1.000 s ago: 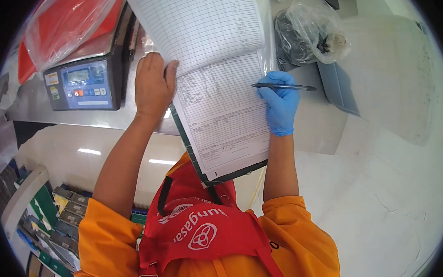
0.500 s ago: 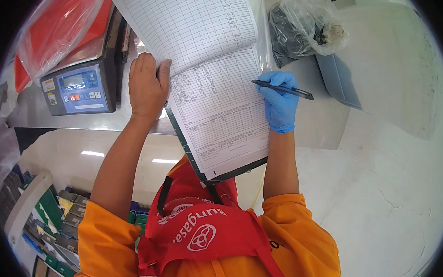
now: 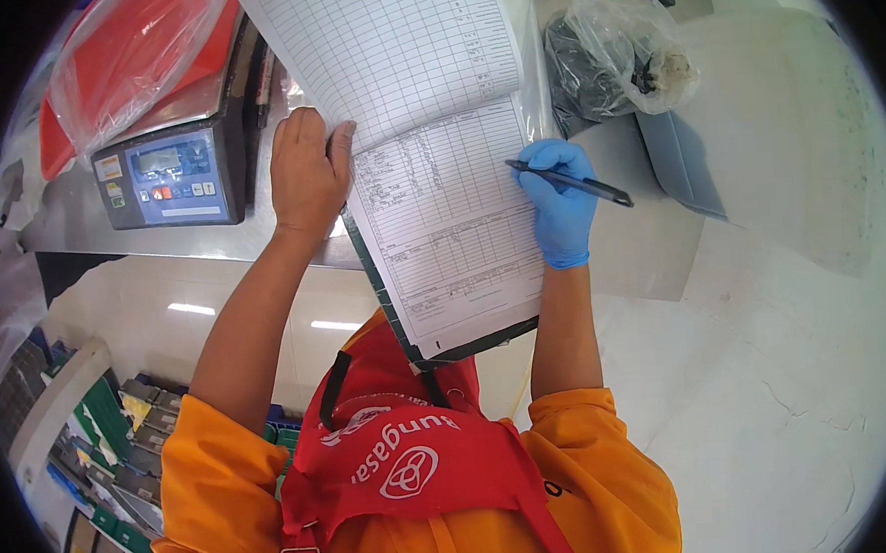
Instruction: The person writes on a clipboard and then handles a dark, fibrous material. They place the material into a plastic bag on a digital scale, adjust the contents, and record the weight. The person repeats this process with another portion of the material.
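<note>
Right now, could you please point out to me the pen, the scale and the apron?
Pen (image 3: 593, 188): head view, on its dark barrel.
Scale (image 3: 175, 178): head view, on its blue front panel.
Apron (image 3: 472, 452): head view, on its red cloth.

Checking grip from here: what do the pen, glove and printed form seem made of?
Pen: probably hard plastic, dark with slight sheen. Blue glove: likely thin rubber, perhaps nitrile, judging by its snug fit and wrinkles. Printed form: apparently paper, matte white, without glare.

- Digital scale (image 3: 175, 180), blue-faced, on a steel table (image 3: 201, 241)
- Red tray (image 3: 54, 147) upon it (clear plastic bag (image 3: 136, 57) lying over)
- Second bag (image 3: 593, 73), dark contents, upper right
- Assorted green and grey items (image 3: 102, 420), lower left
</note>
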